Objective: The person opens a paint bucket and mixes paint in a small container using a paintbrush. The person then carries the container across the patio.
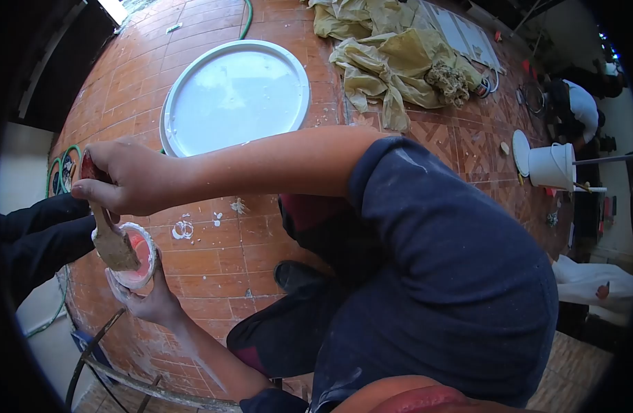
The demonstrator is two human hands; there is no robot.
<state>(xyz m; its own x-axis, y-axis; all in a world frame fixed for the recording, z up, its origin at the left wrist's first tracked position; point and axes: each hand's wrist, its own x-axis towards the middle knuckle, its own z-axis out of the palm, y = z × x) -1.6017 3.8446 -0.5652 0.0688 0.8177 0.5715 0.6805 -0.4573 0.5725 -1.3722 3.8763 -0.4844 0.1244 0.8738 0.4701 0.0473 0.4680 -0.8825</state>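
Note:
In my right hand [127, 175] is a putty knife [115, 246], gripped by its dark red handle, its wide crusted end pointing down. That end overlaps the mouth of a small round cup [148, 251] with pink insides and a white-caked rim. My left hand [151, 296] wraps round the cup from below. Whether the blade touches the cup's contents I cannot tell. Beyond my right forearm a large round white lid [237, 96], wet and shiny inside, lies on the tiled floor [206, 268].
Crumpled tan sheeting [392, 62] is heaped at the back. A white bucket [550, 166] stands at the right near a bent-over person [581, 110]. Another person's dark-trousered legs [41, 241] are close at the left. A curved metal frame [144, 389] lies nearby; white splatters [183, 230] dot the tiles.

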